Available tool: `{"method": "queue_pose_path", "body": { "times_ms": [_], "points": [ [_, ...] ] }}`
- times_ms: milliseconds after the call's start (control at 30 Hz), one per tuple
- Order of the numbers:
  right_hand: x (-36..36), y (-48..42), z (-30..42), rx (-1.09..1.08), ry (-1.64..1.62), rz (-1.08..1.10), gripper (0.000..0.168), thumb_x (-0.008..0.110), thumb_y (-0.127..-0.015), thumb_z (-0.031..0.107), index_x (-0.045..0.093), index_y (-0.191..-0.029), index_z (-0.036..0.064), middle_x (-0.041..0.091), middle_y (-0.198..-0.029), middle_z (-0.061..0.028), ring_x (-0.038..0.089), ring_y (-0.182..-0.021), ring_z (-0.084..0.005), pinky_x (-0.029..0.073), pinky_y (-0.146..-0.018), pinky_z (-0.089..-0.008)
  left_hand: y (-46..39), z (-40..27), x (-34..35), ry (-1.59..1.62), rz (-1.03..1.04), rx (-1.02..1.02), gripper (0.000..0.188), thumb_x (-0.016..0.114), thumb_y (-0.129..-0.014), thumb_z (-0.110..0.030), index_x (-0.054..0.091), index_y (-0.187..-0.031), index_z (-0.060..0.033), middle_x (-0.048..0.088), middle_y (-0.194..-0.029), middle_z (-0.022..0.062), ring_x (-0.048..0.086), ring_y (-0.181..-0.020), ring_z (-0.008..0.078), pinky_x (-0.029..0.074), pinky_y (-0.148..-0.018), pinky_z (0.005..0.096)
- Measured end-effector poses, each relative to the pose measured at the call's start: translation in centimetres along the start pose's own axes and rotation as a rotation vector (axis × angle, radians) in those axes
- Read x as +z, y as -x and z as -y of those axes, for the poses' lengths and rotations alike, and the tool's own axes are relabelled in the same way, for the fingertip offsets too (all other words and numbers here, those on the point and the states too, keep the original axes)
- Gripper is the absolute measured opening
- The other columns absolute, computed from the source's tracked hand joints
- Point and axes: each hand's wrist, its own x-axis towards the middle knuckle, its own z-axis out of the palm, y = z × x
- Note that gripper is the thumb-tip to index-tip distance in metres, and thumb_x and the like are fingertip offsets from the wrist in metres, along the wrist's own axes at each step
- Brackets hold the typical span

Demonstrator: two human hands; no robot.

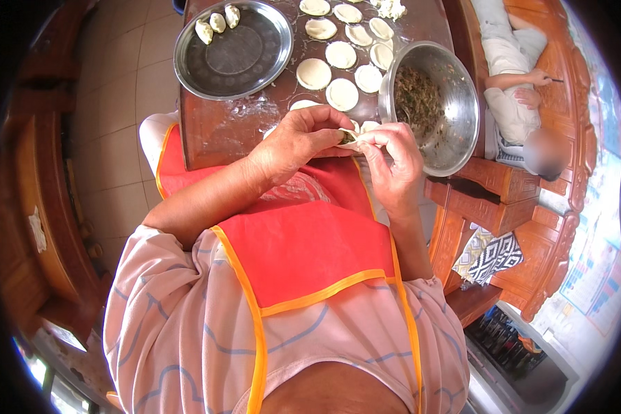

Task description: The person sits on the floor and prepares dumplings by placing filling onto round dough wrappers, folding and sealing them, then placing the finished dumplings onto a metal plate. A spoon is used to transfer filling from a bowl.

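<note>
Between my two hands is a partly folded dumpling (348,138), its dark green filling showing through the gap in the dough. My left hand (306,135) holds it from the left with thumb and fingers. On the other side, the thumb and forefinger of my right hand (393,158) pinch the edge of the wrapper. Just beyond lie several flat round dough wrappers (341,95) on the brown table (222,137). Right beside my right hand stands a steel bowl (458,124) with minced filling (419,95) in it.
A round metal tray (233,83) at the table's far left holds three folded dumplings (218,23). A lump of dough (390,9) lies at the far edge of view. Flour dusts the tabletop. To the right, a person (512,88) lies on a carved wooden bench (559,119).
</note>
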Motion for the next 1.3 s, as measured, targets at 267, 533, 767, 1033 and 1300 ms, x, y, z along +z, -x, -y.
{"method": "queue_pose_path", "body": {
  "times_ms": [267,533,767,1033,1300],
  "points": [
    [0.2,-0.8,1.7,-0.035,0.144,0.027,0.031,0.080,-0.071,0.001,0.070,-0.100,0.007,0.061,-0.093,-0.0058,0.060,-0.083,-0.0245,0.048,-0.075,-0.0369,0.2,-0.4,0.1,-0.142,-0.021,0.023,0.021,0.059,-0.096,-0.004,0.060,-0.115,0.0045,0.064,-0.109,0.0083,0.065,-0.102,0.0144,0.055,-0.095,0.0292],
    [0.7,-1.1,1.0,-0.122,0.177,0.060,0.022,0.076,-0.073,-0.002,0.065,-0.090,0.005,0.061,-0.089,-0.0056,0.060,-0.083,-0.0249,0.048,-0.073,-0.0373,0.2,-0.2,-0.2,-0.171,-0.005,0.042,0.021,0.058,-0.096,-0.004,0.060,-0.116,0.0044,0.065,-0.109,0.0088,0.065,-0.102,0.0142,0.054,-0.094,0.0286],
    [1.0,-0.9,0.4,0.095,-0.088,0.008,0.010,0.068,-0.084,-0.003,0.059,-0.085,0.002,0.059,-0.085,-0.0082,0.060,-0.077,-0.0229,0.048,-0.068,-0.0334,0.3,-0.1,-0.4,0.061,0.177,0.065,0.036,0.058,-0.095,0.001,0.054,-0.131,0.0022,0.062,-0.123,0.0100,0.060,-0.116,0.0166,0.049,-0.105,0.0328],
    [0.9,-1.8,0.8,0.026,-0.074,0.021,0.008,0.070,-0.085,-0.001,0.068,-0.092,0.002,0.061,-0.088,-0.0081,0.061,-0.076,-0.0211,0.049,-0.068,-0.0332,-0.3,2.0,-0.9,-0.091,0.208,0.059,0.037,0.056,-0.100,-0.003,0.051,-0.136,-0.0028,0.061,-0.127,0.0062,0.057,-0.118,0.0143,0.045,-0.106,0.0309],
    [1.5,-2.0,2.5,-0.026,0.004,0.024,0.020,0.077,-0.075,0.000,0.072,-0.093,0.007,0.058,-0.085,-0.0053,0.059,-0.078,-0.0225,0.048,-0.068,-0.0336,-0.1,2.2,-0.9,-0.226,0.147,0.150,0.036,0.056,-0.100,-0.004,0.052,-0.135,-0.0019,0.062,-0.120,0.0053,0.058,-0.113,0.0128,0.048,-0.100,0.0305]
  ]
}}
